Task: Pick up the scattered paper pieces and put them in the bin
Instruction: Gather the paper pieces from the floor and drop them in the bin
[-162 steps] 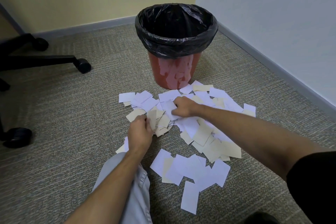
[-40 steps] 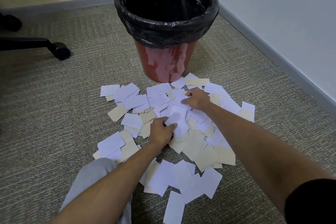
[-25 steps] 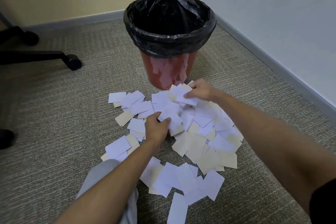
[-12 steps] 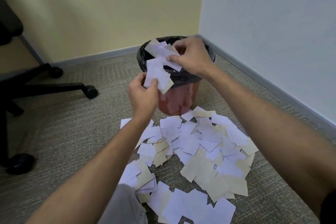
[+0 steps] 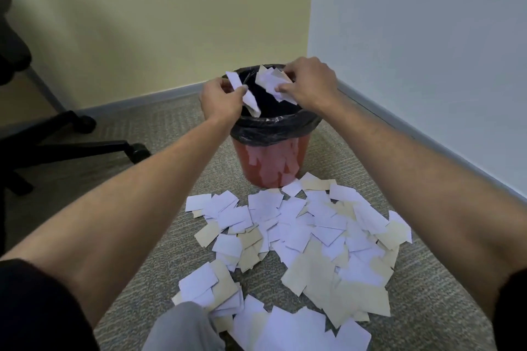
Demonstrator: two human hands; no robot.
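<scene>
Both hands, left (image 5: 221,100) and right (image 5: 309,84), pinch papers (image 5: 268,81) over the bin (image 5: 273,128); light, floppy scraps (likely to flutter); gather the floor pile (image 5: 299,231) below in bunches.

Matt white and cream paper pieces (image 5: 299,236) lie on rough, woven grey carpet (image 5: 171,259), before a smooth red plastic bin (image 5: 271,165) lined with a glossy, crinkled black plastic bag (image 5: 273,128).
</scene>
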